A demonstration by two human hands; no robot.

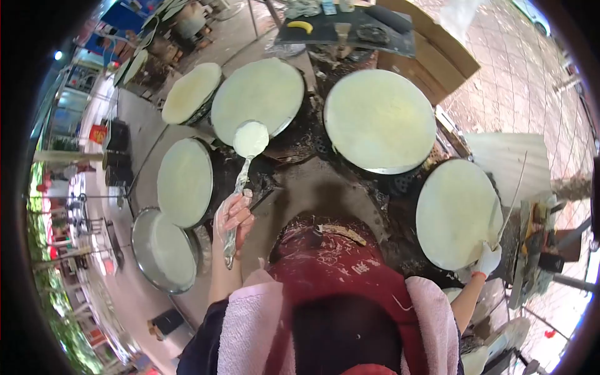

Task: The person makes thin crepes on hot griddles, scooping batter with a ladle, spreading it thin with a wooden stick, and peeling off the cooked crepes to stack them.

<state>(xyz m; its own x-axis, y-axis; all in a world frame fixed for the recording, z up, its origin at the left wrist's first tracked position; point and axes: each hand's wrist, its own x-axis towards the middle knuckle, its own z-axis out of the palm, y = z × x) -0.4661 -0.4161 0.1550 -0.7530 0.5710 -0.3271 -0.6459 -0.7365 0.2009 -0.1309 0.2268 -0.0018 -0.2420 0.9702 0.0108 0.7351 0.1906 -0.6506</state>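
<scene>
Gripping the smeared handle of a ladle [251, 139] in the closed fingers of the left hand [235, 215], and holding its bowl, full of pale batter, at the near edge of the upper-left plate [257, 97], without showing clearly whether touching or just above. Pinching a thin stick [514, 199] in the white-gloved right hand [487, 259], pointing it up and away, beside the lower edge of the right-hand plate [458, 214]. Wearing an orange band [479, 274] at the right wrist. Seeing pale layers covering both plates and the large plate [380, 119] between them, and more pale batter lying in a metal basin [167, 250] at far left.
</scene>
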